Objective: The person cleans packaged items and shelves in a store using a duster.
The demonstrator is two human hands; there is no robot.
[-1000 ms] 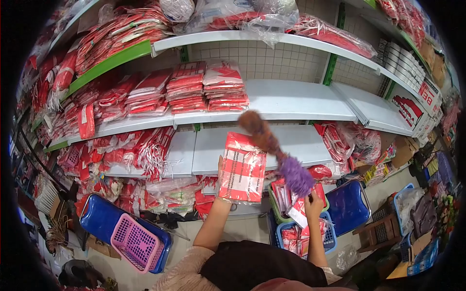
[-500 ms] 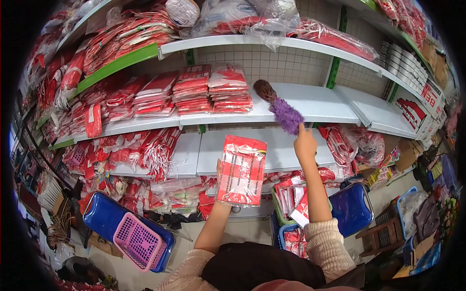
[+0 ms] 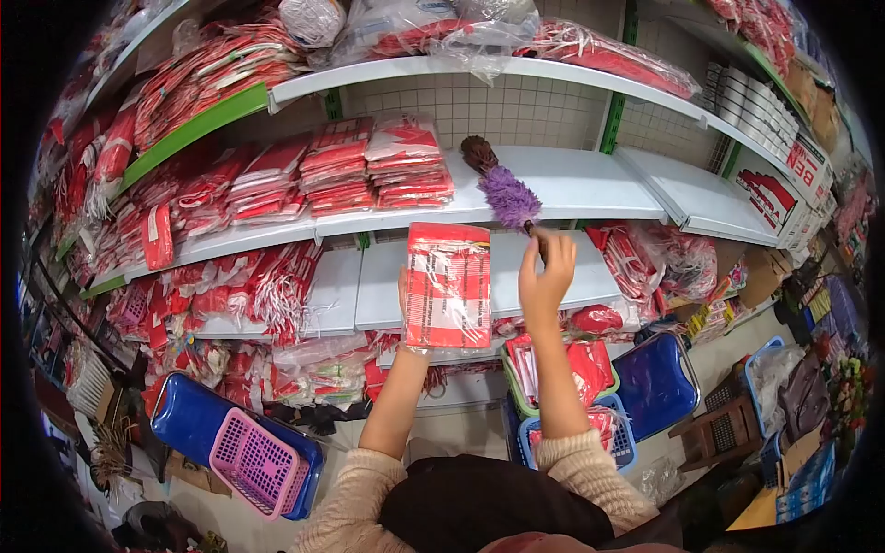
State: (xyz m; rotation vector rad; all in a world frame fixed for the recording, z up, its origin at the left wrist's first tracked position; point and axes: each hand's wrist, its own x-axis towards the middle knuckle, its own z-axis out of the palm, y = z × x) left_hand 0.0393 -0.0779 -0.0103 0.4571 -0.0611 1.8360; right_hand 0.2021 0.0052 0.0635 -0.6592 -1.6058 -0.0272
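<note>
**Packet in one hand, duster in the other, before the shop shelves**

The left hand [image 3: 406,313] is raised in front of the shelving and is clamped on a flat red-and-white printed packet in clear plastic wrap [image 3: 448,286]. The thumb shows at the packet's left edge, and the fingers are hidden behind it. The packet stands upright with its printed face toward the camera, just at nine o'clock of the right hand.

The right hand [image 3: 544,276] reaches up at about one o'clock from the middle of the view. Its fingertips are pinched together on the thin handle end of a fluffy feather duster with a purple middle and a brown tip [image 3: 498,184]. The duster runs from the hand toward eleven o'clock, and its head lies on the white metal shelf board [image 3: 599,180]; the brown tip is near the tiled back wall.

At nine o'clock of the duster, on the same board, stand neat stacks of red-and-white wrapped packets [image 3: 369,166], close to the brown tip but apart from it.

Lower down, at five o'clock of the right hand, a green plastic basket of red packets [image 3: 556,366] sits above a blue mesh basket [image 3: 619,442]. At seven o'clock of the view, a pink mesh basket [image 3: 253,461] rests in a dark blue plastic tub [image 3: 184,415].
</note>
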